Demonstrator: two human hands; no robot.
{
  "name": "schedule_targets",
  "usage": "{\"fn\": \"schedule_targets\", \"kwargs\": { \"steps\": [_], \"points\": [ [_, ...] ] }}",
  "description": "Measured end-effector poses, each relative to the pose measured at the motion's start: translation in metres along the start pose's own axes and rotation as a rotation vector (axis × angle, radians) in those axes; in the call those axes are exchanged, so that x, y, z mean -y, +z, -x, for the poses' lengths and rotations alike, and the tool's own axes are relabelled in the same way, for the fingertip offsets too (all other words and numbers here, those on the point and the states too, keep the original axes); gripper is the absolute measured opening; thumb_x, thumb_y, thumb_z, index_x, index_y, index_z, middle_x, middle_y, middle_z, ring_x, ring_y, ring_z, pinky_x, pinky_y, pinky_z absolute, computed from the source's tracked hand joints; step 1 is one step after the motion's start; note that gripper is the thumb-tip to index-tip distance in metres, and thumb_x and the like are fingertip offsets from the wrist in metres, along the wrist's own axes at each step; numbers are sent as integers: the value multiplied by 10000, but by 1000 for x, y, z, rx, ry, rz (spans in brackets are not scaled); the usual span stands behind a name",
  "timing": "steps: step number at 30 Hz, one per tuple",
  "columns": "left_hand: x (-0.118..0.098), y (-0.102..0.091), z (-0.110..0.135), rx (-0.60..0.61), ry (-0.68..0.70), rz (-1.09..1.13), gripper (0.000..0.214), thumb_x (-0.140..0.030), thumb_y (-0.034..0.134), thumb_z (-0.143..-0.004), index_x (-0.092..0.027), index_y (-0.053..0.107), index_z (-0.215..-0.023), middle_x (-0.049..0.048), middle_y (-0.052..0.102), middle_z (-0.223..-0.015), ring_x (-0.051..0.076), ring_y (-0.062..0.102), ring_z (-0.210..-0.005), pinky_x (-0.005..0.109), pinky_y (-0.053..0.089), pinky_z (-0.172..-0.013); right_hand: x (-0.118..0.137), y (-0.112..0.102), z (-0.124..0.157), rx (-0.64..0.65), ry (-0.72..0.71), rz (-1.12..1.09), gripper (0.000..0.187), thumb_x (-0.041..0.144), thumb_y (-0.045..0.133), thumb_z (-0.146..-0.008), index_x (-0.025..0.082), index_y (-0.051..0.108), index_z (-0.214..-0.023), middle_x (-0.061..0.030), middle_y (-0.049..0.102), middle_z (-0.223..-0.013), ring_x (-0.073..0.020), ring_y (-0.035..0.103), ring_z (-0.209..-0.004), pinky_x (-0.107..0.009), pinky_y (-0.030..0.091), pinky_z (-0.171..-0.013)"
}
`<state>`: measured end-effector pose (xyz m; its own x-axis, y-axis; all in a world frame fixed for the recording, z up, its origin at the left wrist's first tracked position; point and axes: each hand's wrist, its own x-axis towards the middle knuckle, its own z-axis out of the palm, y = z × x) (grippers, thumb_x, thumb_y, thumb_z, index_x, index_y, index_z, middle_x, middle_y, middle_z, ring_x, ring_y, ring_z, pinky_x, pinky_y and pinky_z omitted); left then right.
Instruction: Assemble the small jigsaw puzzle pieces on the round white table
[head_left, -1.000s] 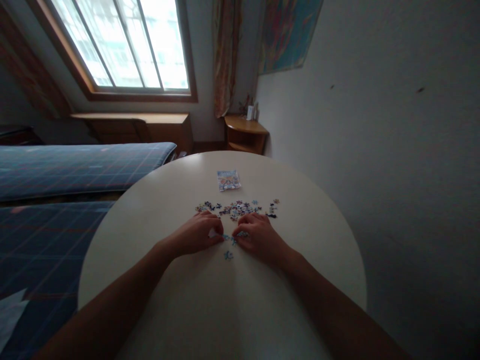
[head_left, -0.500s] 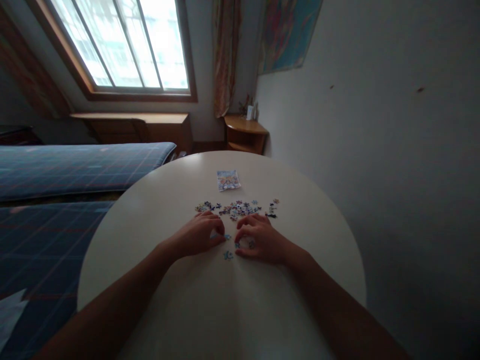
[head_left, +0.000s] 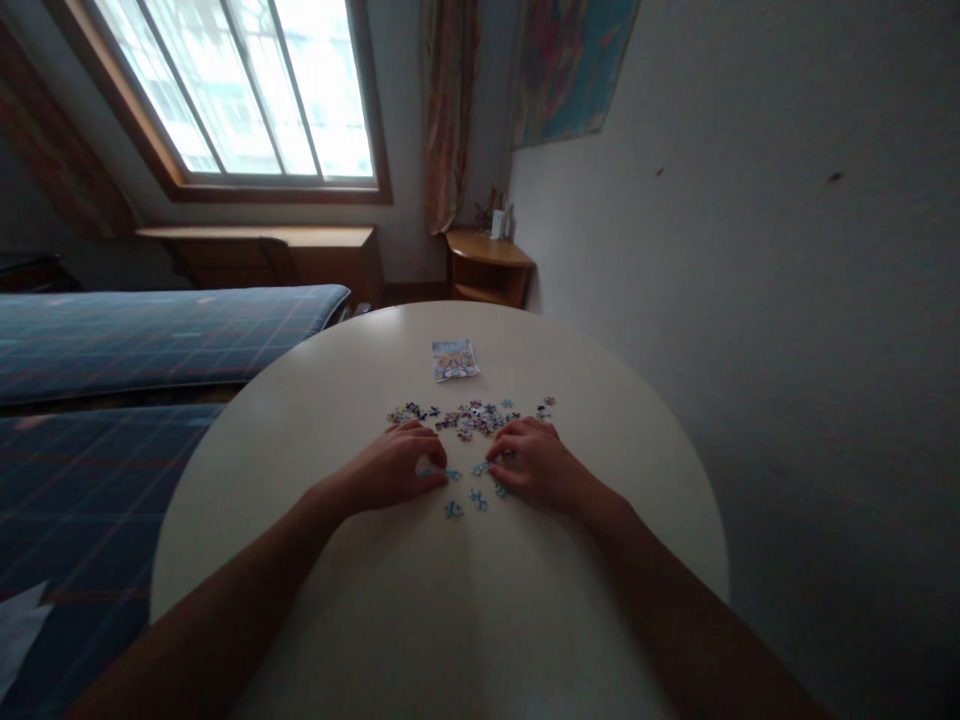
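My left hand (head_left: 401, 466) rests on the table with thumb and forefinger closed on light-blue jigsaw pieces (head_left: 454, 475); how many it holds is partly hidden by the fingers. Across a small gap, my right hand (head_left: 536, 466) pinches another light-blue jigsaw piece (head_left: 480, 468) at its edge. Loose blue pieces lie just below the hands: one jigsaw piece (head_left: 454, 510) toward me, a second jigsaw piece (head_left: 478, 499) beside it, and a third partly under the right hand. Beyond the fingers spreads a pile of mixed dark and coloured puzzle pieces (head_left: 474, 418).
The round white table (head_left: 360, 600) carries a small picture sheet (head_left: 454, 360) behind the pile. A smaller cluster of pieces (head_left: 409, 412) sits left of the pile. A plaid-covered bed (head_left: 97, 500) stands to the left, and a wall (head_left: 787, 350) runs along the right.
My right hand has shifted slightly up and right, and its fingertips now pinch a blue piece. The blue piece formerly at those fingertips lies uncovered below. My left hand stays almost in place.
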<state>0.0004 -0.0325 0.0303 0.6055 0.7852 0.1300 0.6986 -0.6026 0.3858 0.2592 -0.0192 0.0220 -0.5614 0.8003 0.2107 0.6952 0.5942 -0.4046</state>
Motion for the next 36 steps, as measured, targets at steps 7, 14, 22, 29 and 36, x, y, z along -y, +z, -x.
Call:
{"fn": "schedule_targets", "kwargs": {
  "steps": [7, 14, 22, 29, 36],
  "points": [
    [0, 2, -3, 8, 21, 16, 125, -346, 666, -869, -232, 698, -906, 31, 701, -941, 229, 603, -979, 387, 398, -964, 6, 1, 0, -15, 12, 8, 100, 313, 756, -803, 227, 726, -844, -59, 683, -1050, -260, 569, -1097, -459, 338, -997],
    [2, 3, -2, -8, 6, 15, 148, -362, 659, -871, -229, 699, -924, 34, 697, -950, 233, 599, -986, 387, 421, -934, 9, 2, 0, 15, 8, -12, 109, 316, 753, -810, 222, 725, -855, -67, 685, -1074, -265, 564, -1117, -461, 337, -1000],
    [0, 8, -4, -3, 15, 19, 154, -375, 629, -898, -241, 698, -930, 36, 684, -976, 229, 592, -985, 391, 409, -954, 3, -4, -1, 5, 9, -36, 88, 203, 667, -845, 227, 735, -894, -73, 685, -1092, -255, 580, -1118, -457, 357, -1007],
    [1, 5, -2, -1, -3, 6, 152, -374, 658, -876, -223, 673, -882, 38, 685, -929, 239, 577, -985, 384, 420, -919, -10, -19, 5, 9, 22, -82, 83, 198, 688, -827, 242, 739, -876, -50, 694, -1047, -234, 601, -1080, -443, 365, -1014],
    [2, 6, -2, -6, -3, -7, 154, -375, 648, -880, -222, 672, -879, 34, 679, -933, 230, 578, -969, 397, 410, -937, -18, -26, 11, 112, 5, -87, 174, 353, 812, -751, 252, 749, -877, -53, 669, -1113, -258, 537, -1161, -484, 316, -1030]
  ]
}}
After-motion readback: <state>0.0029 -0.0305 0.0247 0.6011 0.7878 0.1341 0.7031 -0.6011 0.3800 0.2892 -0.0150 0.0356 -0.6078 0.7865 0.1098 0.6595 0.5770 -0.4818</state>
